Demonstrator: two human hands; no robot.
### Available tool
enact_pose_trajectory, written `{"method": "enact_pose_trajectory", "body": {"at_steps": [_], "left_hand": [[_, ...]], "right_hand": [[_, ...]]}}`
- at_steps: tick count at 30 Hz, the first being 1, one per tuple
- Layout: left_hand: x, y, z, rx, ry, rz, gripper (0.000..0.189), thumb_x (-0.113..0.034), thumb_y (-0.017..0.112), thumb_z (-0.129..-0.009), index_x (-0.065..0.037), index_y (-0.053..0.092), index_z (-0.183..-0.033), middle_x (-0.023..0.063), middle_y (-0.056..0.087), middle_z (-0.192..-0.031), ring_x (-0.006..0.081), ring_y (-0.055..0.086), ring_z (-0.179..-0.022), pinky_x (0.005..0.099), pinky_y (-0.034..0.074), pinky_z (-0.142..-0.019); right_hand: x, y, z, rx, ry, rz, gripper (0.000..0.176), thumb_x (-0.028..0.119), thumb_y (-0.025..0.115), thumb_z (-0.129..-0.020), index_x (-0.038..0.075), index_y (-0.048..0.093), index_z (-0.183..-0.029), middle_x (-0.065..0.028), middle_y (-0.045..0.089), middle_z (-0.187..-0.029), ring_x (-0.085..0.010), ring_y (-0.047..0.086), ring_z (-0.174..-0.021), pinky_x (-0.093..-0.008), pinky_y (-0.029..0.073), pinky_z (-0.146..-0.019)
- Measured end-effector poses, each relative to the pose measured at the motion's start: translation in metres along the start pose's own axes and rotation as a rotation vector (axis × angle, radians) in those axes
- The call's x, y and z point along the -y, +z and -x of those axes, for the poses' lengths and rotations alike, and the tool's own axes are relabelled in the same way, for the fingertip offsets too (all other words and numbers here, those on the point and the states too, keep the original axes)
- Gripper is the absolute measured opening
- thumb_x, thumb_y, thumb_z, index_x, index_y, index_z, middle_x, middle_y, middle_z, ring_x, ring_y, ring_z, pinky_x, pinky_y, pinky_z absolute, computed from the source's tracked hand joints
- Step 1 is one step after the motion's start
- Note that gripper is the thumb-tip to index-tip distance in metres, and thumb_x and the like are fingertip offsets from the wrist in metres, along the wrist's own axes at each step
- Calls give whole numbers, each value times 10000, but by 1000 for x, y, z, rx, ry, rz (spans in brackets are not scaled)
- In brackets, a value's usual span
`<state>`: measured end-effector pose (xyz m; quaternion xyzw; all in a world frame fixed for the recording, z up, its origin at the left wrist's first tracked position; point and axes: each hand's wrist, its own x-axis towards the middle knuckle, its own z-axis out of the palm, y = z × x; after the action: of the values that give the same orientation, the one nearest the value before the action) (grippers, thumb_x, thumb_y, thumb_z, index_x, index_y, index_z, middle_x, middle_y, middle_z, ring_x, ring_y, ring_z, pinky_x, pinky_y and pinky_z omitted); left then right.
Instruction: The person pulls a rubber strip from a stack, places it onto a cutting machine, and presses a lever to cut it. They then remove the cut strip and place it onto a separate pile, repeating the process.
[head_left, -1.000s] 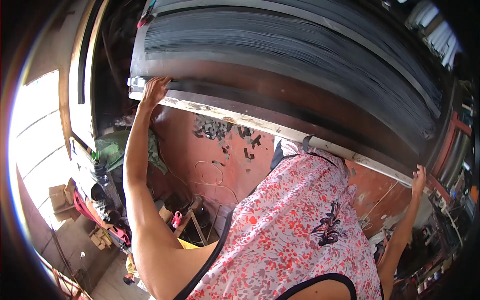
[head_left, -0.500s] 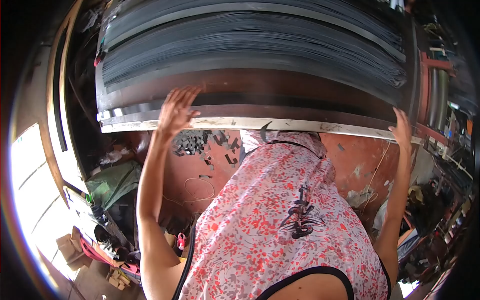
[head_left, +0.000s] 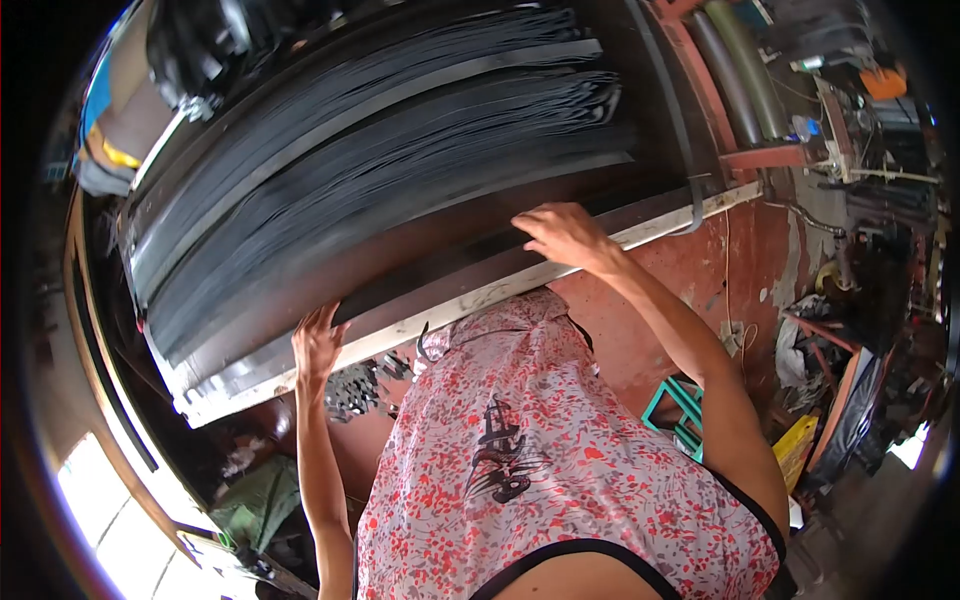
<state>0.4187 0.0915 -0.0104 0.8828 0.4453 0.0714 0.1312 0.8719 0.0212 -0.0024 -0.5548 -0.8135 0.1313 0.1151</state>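
1. Hands, two: the left [head_left: 318, 343], near 8 o'clock of the view, has its fingers loosely bent and thumb spread; the right [head_left: 566, 237], at 2 o'clock, has its thumb apart from curved fingers. Both look unclenched; whether either presses the strip below, I cannot tell.
2. Strip [head_left: 430, 271], one, black: it lies along the table's near edge, running from 8 toward 2 o'clock, under or just beside both hands.
3. Half a second ago the right hand was by the table's far right end; now it is nearer the middle. The view has also turned, and one green stool [head_left: 676, 412] now shows at 4 o'clock.
4. Stacks of strips on the table [head_left: 400, 331], two in plain sight, around 11 and 12 o'clock: rear [head_left: 460, 52] and front [head_left: 480, 127], one paler strip between them.
5. Rolls [head_left: 738, 75], two, past 1 o'clock.
6. Offcuts [head_left: 358, 390], 8 o'clock, too many to count.
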Motion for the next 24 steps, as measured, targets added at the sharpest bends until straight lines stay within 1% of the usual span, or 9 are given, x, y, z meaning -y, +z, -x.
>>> {"method": "enact_pose_trajectory", "body": {"at_steps": [1, 5, 8, 10, 11, 14, 16, 19, 24], "left_hand": [[6, -4, 3, 7, -13, -15, 478, -138, 791, -712, -95, 613, -1154, 111, 671, -1102, 323, 644, -988, 402, 519, -846], [20, 0, 9, 75, -131, 2, 397, -182, 749, -783, -80, 630, -1149, 138, 667, -1114, 351, 638, -997, 417, 514, -864], [45, -19, 25, 150, -213, 20, 467, -196, 747, -781, -76, 599, -1207, 137, 643, -1182, 347, 610, -1071, 439, 475, -942], [38, -21, 23, 175, -94, -76, 609, -207, 752, -765, -83, 520, -1314, 129, 579, -1303, 330, 546, -1184, 493, 371, -1051], [25, -28, 19, 245, -168, -53, 734, -265, 751, -762, -95, 431, -1401, 119, 508, -1392, 324, 476, -1270, 536, 270, -1107], [18, -47, 21, 142, -155, -23, 758, -346, 759, -744, -84, 456, -1387, 133, 500, -1400, 349, 450, -1291, 480, 324, -1084], [3, -51, 13, 121, -156, -54, 722, -361, 742, -782, -88, 462, -1388, 130, 501, -1401, 346, 460, -1287, 475, 330, -1081], [-21, -55, 0, 33, -178, -6, 578, -336, 705, -848, -85, 523, -1336, 133, 531, -1369, 341, 500, -1248, 466, 358, -1055], [-39, -63, -7, -21, -152, 18, 457, -231, 699, -853, -51, 576, -1255, 152, 591, -1281, 341, 563, -1159, 460, 395, -1006]], "right_hand": [[2, 8, -3, -28, -44, 40, 379, 201, 787, -731, 33, 643, -1038, -106, 692, -883, -260, 688, -809, -351, 574, -706], [0, -17, -4, -32, -31, 3, 411, 247, 784, -742, 26, 647, -1060, -119, 685, -997, -261, 681, -892, -392, 552, -805], [6, -56, -23, -272, 96, -327, 328, 252, 732, -816, 23, 670, -1043, -129, 669, -1137, -291, 669, -980, -385, 537, -843], [-33, -89, -26, -421, 264, -455, 257, 225, 682, -866, 45, 671, -1049, -137, 692, -1047, -279, 684, -938, -377, 544, -797], [-53, -104, -28, -502, 355, -452, 228, 216, 659, -884, 59, 670, -1049, -131, 700, -1006, -273, 691, -906, -374, 545, -770], [-112, -114, -50, -751, 520, -349, 172, 193, 618, -915, 97, 673, -1046, -106, 715, -949, -261, 703, -831, -362, 544, -715], [-164, -116, -58, -727, 617, -349, 158, 169, 602, -920, 117, 677, -1048, -94, 717, -960, -251, 700, -833, -348, 541, -712], [-217, -106, -77, -631, 578, -388, 156, 146, 613, -901, 121, 683, -1038, -72, 721, -959, -238, 696, -862, -344, 536, -743], [-224, -86, -104, -449, 575, -413, 211, 161, 723, -809, 103, 696, -1010, -70, 720, -971, -243, 692, -904, -349, 533, -775]]}}
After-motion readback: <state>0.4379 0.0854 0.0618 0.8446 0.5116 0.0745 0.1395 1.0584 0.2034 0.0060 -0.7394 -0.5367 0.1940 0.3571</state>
